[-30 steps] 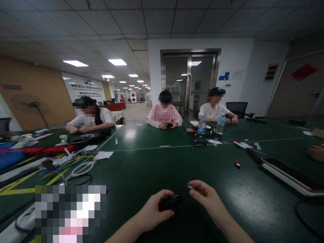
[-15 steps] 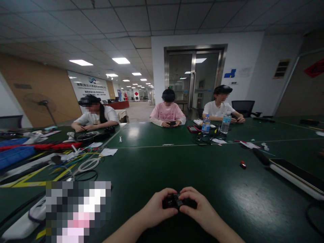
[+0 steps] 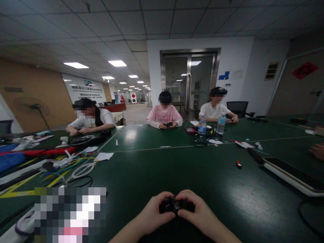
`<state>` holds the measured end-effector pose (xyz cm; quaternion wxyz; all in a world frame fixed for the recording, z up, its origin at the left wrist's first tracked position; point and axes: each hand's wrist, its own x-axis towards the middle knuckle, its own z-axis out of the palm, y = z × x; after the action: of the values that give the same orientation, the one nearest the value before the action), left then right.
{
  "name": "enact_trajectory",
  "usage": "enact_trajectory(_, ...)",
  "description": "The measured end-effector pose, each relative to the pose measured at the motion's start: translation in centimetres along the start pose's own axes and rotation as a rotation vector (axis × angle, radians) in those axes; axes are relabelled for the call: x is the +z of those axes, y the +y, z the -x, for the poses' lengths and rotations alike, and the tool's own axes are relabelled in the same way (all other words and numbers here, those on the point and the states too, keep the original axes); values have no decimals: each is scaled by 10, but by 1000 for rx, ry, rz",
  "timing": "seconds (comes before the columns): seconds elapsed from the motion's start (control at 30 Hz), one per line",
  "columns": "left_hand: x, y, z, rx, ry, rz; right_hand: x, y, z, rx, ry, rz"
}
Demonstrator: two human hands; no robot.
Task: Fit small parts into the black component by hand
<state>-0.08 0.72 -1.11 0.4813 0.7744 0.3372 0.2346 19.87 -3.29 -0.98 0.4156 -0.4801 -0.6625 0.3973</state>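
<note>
Low in the middle of the head view, a small black object (image 3: 174, 204) with a few shiny parts spans the gap between my hands. Its exact kind is too dark to tell. My left hand (image 3: 157, 212) grips one end, thumb below and fingers curled over the top. The other end sits in my right hand (image 3: 199, 210), also pinched between thumb and bent fingers. Both thumbs come close together at its near side. Fingers cover part of the object. It is held just in front of me over the dark green table (image 3: 141, 175).
Cables (image 3: 82, 170), blue trays and red items crowd the left side. A flat dark-topped device (image 3: 293, 173) lies at right, near a small red item (image 3: 238, 164). Two bottles (image 3: 201, 125) stand farther back. Three people sit opposite; another person's hand (image 3: 317, 151) shows at the right edge.
My view has turned slightly right, so the room and table things sit farther left. Both hands keep hold of the black object, its middle now looking different. Another person's hand shows more at the right.
</note>
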Motion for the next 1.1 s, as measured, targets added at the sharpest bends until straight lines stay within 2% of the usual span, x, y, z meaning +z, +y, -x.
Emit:
enact_trajectory(0.43, 2, -5, -1, 5, 13, -5, -1, -6, 1, 51, -15, 3)
enact_trajectory(1.1, 2, 0, 1, 8, 5, 26, -3, 2, 1, 46, -35, -34)
